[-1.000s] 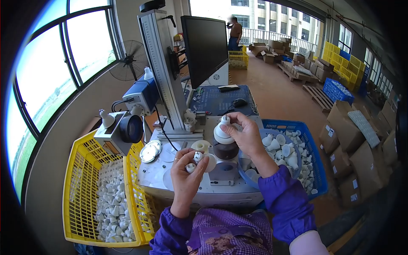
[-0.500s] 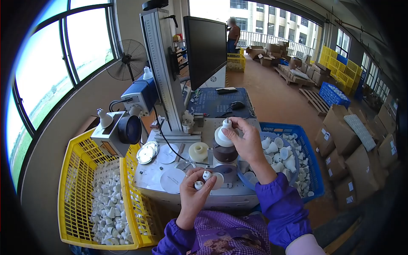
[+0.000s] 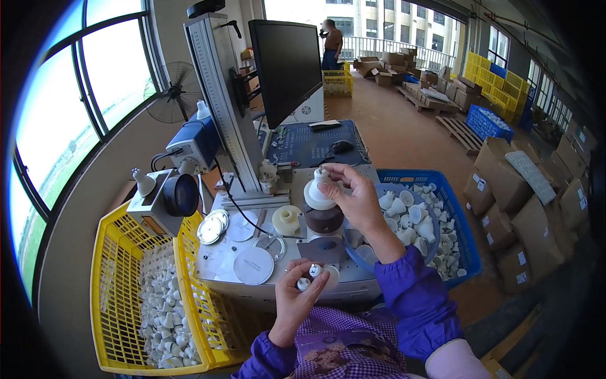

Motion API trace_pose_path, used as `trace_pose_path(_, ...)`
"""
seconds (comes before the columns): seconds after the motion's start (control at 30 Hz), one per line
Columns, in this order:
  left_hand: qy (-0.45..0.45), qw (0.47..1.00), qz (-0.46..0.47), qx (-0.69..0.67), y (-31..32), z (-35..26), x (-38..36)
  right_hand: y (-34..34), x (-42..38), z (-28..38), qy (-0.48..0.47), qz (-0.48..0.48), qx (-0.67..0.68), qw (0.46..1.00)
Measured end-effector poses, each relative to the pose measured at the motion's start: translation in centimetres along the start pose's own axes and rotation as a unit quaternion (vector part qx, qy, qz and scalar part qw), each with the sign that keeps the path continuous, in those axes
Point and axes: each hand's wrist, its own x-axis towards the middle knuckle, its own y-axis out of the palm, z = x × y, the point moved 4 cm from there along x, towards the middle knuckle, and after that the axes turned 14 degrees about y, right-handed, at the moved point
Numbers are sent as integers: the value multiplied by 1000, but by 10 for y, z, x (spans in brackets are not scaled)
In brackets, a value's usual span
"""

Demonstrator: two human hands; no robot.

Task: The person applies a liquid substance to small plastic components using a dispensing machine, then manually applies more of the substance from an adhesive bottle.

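My right hand pinches the narrow top of a white lamp housing, which stands wide end down on a dark round fixture. Lower down, in front of the bench edge, my left hand is closed around two white lamp housings, their narrow ends up. One housing sits between thumb and fingers; the other housing lies against the palm. Part of both is hidden by the fingers. A pale yellow ring-shaped piece lies left of the fixture.
A yellow crate full of white housings stands at left. On the right, a clear tub of housings rests over a blue crate. The marking-machine lens and column rise at left; flat discs lie on the bench.
The camera view has shifted slightly. My right hand stays on the housing at the fixture, and my left hand keeps its housings, now a little further right and lower. The distant person has turned.
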Motion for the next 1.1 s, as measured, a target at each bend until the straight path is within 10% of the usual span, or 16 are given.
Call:
trace_pose_path(0.13,-35,999,-6,-41,0,14,-19,-55,-8,-25,-11,-47,77,996)
trace_pose_path(0.3,-81,996,19,-40,12,37,-40,-103,-54,-66,179,84,-316,928)
trace_pose_path(0.5,-68,996,41,-38,26,30,-42,-93,-100,-76,65,101,-616,779)
trace_pose_path(0.83,-72,996,42,-37,30,23,-45,-88,-104,-95,111,56,-508,852)
trace_pose_path(1.1,-64,997,32,-21,24,16,-43,-83,-100,-94,110,119,-561,812)
